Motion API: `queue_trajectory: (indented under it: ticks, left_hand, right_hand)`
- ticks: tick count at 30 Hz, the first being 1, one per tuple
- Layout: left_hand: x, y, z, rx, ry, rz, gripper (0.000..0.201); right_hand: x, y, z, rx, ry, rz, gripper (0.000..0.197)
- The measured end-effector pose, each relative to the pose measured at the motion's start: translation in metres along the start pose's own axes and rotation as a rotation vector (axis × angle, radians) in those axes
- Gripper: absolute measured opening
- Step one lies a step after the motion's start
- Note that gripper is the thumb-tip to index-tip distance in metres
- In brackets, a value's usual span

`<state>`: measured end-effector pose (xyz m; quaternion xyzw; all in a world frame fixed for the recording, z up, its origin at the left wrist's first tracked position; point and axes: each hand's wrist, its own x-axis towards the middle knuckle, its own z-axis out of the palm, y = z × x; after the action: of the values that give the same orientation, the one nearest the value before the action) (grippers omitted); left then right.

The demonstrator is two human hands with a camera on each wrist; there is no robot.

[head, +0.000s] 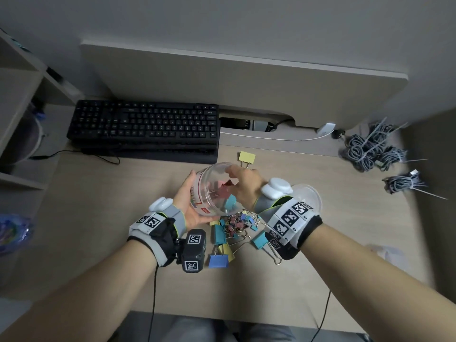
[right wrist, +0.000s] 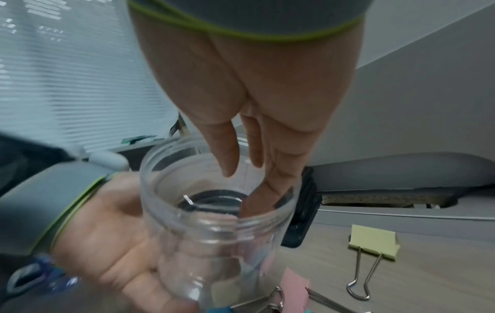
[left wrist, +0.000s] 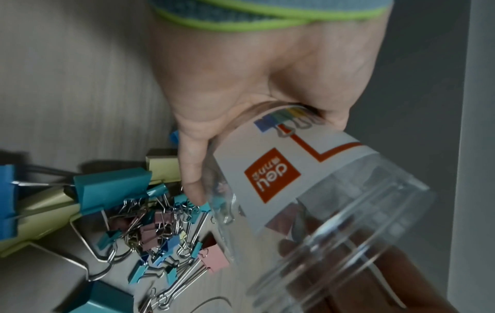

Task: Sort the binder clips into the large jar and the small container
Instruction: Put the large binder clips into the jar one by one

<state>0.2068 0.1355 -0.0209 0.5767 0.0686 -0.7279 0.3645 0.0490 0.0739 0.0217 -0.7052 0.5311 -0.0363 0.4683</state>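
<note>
My left hand (head: 187,199) grips the large clear jar (head: 212,191) round its labelled wall (left wrist: 270,175) and holds it tilted above the desk, mouth away from me. Pink and teal clips lie inside it. My right hand (head: 243,183) reaches to the jar's mouth (right wrist: 214,190) with straight fingers (right wrist: 227,156) dipping inside, and nothing shows pinched between them. A pile of binder clips (head: 234,225), large and small in mixed colours, lies under the jar (left wrist: 150,222). The small clear container (head: 309,196) stands behind my right wrist. One yellow clip (head: 246,157) lies apart beyond the jar (right wrist: 372,241).
A black keyboard (head: 145,127) sits at the back of the desk. Grey cable bundles (head: 370,149) lie at the right edge, and a white cable (head: 271,138) runs along the back. A blue plastic bag (head: 12,230) lies at the far left.
</note>
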Motion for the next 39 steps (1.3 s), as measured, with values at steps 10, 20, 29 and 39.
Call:
queue_trajectory:
  ticks: [10,20,29,39]
  left_hand:
    - [-0.002,0.008,-0.014,-0.079,0.035,0.020,0.069]
    - [-0.005,0.005,-0.030,-0.076,0.083,0.014,0.070]
    - [0.000,0.005,-0.036,-0.082,0.099,0.012,0.070]
    - [0.012,0.012,-0.012,-0.068,0.097,0.009,0.067]
  right_hand:
    - [0.014,0.067,-0.036,-0.119,0.107,0.175,0.017]
    - [0.041,0.125,0.006,-0.268,-0.019,0.431,0.054]
    - [0.061,0.118,0.020,-0.214,-0.008,0.470,0.064]
    - [0.027,0.037,-0.053,-0.098,0.258,0.205,0.041]
